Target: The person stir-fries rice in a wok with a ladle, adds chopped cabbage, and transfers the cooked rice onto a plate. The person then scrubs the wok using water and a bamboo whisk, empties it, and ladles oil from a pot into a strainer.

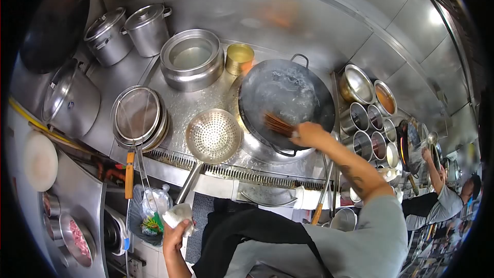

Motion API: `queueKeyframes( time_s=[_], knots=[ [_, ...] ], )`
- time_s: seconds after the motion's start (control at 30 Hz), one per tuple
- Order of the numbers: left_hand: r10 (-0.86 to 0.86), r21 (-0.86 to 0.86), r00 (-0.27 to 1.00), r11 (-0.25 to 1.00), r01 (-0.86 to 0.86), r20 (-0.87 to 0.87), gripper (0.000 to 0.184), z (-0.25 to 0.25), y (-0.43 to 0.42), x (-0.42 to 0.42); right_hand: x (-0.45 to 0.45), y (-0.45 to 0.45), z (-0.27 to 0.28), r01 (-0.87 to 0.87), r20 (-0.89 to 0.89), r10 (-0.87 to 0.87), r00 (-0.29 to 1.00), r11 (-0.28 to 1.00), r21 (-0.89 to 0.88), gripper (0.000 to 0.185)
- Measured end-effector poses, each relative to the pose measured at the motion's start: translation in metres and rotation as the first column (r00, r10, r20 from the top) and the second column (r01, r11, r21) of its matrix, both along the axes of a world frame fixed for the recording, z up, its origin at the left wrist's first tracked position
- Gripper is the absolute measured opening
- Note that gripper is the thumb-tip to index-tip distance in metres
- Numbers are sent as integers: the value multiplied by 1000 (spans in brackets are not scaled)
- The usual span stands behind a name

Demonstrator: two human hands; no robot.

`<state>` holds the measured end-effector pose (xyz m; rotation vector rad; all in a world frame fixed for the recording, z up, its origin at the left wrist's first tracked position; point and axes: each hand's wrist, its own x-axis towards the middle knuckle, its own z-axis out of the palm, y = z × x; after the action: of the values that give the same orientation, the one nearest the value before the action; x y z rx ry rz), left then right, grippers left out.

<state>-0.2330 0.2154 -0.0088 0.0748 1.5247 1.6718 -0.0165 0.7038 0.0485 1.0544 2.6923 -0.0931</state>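
Observation:
A black wok (252, 90) stands on the stove with steaming, churning water inside. My right hand (309, 135) grips a brown bristle brush (279, 124), whose bristles lie over the wok's near inner side. Low in the view, my left hand (175, 237) is closed on a folded white cloth (178, 216). The cloth is at the handle end of a perforated metal strainer (213, 136), which rests on the stove left of the wok; whether the cloth wraps that handle is hard to tell.
Behind stand a wide metal pot (191, 77) and a gold tin (240, 57). Stacked sieves (137, 113) sit left. Metal containers (363, 145) line the right side, where a co-worker (442, 203) stands beyond. A lined bin (141, 224) is below left.

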Motion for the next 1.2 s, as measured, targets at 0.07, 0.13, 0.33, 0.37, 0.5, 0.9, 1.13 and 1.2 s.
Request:
queueKeyframes(
  time_s=[0.07,0.13,0.33,0.37,0.5,0.9,1.13,1.2],
  knots=[
    [23,32,1000,999,-22,-10,48,1,4,-3,18,25,12,86,189,-86,978,996,12,36],
    [-69,50,998,996,69,0,48,-4,19,-11,15,79,7,239,95,-249,964,966,101,41],
    [-68,96,997,993,66,19,53,6,28,-13,51,25,8,257,82,-252,964,964,-67,43],
    [-62,74,998,995,61,7,53,3,22,-15,71,19,20,252,126,-236,964,958,-136,43],
    [-3,49,1000,999,4,-26,54,7,16,-13,119,83,29,411,36,-415,909,907,94,48],
    [253,-57,962,964,-260,-104,56,31,-35,10,-9,152,-54,237,-124,-223,967,965,115,41],
    [101,-58,988,992,-108,-117,51,28,-24,14,-42,17,3,-136,-253,118,960,989,-55,44],
    [79,-45,985,995,-87,-156,54,30,-21,9,-41,26,15,-259,-311,258,915,965,39,43]
  ],
)
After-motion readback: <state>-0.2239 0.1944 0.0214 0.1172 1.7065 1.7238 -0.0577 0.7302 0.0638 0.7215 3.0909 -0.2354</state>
